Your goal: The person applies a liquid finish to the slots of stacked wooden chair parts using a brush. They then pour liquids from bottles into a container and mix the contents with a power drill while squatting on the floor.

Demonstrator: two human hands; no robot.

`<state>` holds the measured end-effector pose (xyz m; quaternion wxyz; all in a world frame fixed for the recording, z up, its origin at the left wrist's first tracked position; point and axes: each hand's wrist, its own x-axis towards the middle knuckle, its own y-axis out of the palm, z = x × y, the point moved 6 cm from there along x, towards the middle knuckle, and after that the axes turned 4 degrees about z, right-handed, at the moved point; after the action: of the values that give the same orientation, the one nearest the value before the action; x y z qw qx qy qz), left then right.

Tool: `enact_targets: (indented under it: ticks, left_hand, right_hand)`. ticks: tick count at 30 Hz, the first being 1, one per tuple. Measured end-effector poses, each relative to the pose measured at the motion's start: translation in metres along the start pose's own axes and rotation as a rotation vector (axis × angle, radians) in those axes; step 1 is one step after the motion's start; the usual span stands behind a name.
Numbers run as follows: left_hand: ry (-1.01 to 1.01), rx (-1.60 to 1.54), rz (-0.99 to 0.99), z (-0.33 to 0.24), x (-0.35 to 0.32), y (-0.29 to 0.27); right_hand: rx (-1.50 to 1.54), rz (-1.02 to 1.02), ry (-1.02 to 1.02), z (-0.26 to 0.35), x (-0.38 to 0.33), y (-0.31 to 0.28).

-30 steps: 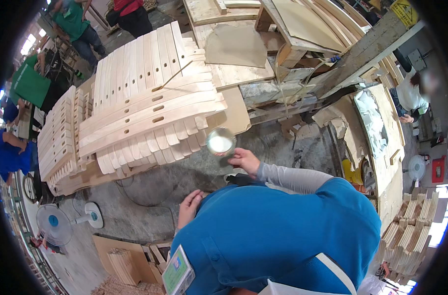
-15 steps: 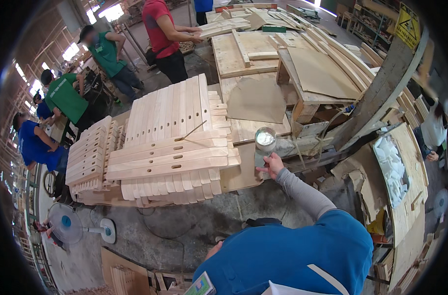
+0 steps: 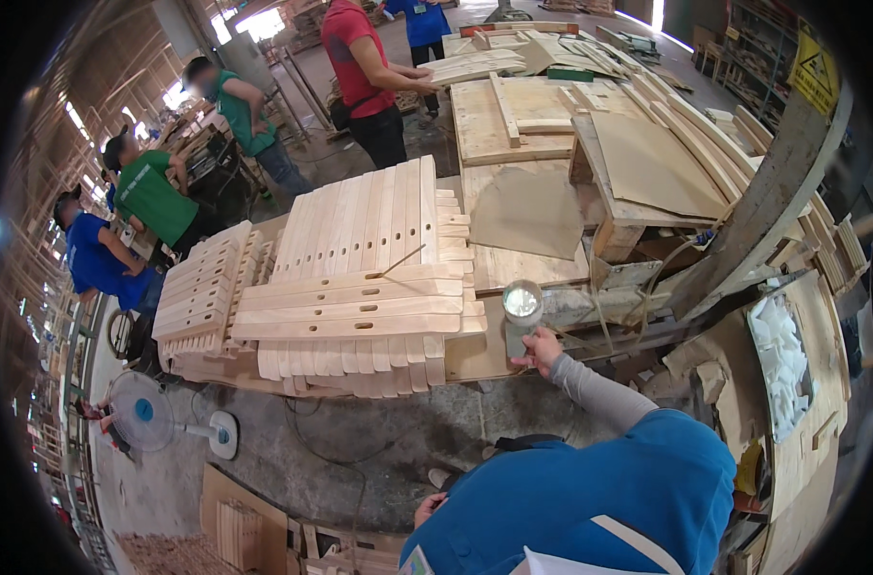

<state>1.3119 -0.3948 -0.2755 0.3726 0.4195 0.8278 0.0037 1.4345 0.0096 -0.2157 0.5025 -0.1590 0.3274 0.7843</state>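
Note:
My right hand (image 3: 543, 351) is closed around the lower part of a clear jar (image 3: 523, 301) with something white inside. The jar is over the table edge, just right of a stack of pale wooden slats (image 3: 360, 311) with oval slots. A thin stick (image 3: 405, 259) rests across the top slats. My left hand (image 3: 429, 508) shows only in part beside my body, low in the picture; its fingers are mostly hidden.
Beyond the jar lie a brown cardboard sheet (image 3: 527, 213) and a low wooden stand (image 3: 616, 235). A slanting post (image 3: 757, 225) rises at the right, near a tray of white pieces (image 3: 779, 364). A fan (image 3: 141, 410) stands at the left. Several co-workers are at the far left.
The view has shifted, so most things appear lower and further right. Against the slats, my right hand and the jar have come slightly nearer to me. The slats and stick stay in place.

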Motion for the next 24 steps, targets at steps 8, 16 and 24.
enact_targets:
  ticks: [8, 16, 24]
  left_hand:
    - [0.060, 0.150, -0.095, -0.038, -0.011, 0.024]
    - [-0.119, 0.142, 0.004, -0.043, -0.012, 0.035]
    - [-0.205, -0.063, 0.095, -0.049, -0.024, 0.058]
  right_hand:
    - [0.049, 0.102, 0.104, -0.046, -0.013, -0.012]
    - [0.035, 0.142, 0.153, -0.045, -0.010, -0.012]
    - [0.009, 0.146, 0.185, -0.042, -0.009, -0.011]
